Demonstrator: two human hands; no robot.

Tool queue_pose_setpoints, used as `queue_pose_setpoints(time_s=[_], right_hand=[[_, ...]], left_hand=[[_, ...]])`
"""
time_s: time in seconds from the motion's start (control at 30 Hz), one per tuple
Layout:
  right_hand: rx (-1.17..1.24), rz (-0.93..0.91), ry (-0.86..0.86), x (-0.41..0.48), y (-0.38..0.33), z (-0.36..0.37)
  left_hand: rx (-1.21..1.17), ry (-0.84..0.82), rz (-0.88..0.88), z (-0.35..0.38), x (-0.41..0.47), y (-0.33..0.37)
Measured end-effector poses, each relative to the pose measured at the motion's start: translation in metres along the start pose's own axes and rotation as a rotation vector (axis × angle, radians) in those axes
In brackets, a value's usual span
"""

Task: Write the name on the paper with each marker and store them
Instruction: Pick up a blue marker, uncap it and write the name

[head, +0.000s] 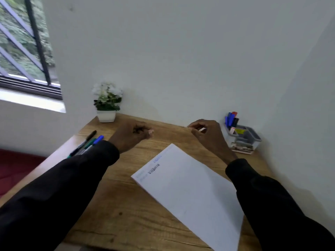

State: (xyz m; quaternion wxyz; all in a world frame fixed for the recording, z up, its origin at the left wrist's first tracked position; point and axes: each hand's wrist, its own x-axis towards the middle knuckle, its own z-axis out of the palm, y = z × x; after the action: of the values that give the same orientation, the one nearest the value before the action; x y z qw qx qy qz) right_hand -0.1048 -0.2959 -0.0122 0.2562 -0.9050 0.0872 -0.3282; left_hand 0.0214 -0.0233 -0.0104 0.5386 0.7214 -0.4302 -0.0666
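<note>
On the table, the paper lies between the forearms and the loose markers lie to its left, long axes running diagonally away, nearest the left hand, which, like the right hand, hovers loosely curled and apparently empty.

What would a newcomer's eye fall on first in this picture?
The white paper lies slanted on the desk, writing near its left edge. The left hand and right hand hover beyond it, fingers curled. Loose markers lie far left; an organizer with more stands right.
</note>
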Motion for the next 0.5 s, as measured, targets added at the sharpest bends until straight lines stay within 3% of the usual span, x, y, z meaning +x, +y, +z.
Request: queue_pose_setpoints(time_s=[0.3, 0.5], right_hand=[[0.179, -0.205, -0.295, 0.008, -0.080, 0.106], [0.170, -0.314, -0.424, 0.016, -0.117, 0.154]], left_hand=[[0.072, 0.111, -0.131, -0.074, -0.061, -0.031], [0.105, 0.163, -0.194, -0.110, -0.087, -0.041]])
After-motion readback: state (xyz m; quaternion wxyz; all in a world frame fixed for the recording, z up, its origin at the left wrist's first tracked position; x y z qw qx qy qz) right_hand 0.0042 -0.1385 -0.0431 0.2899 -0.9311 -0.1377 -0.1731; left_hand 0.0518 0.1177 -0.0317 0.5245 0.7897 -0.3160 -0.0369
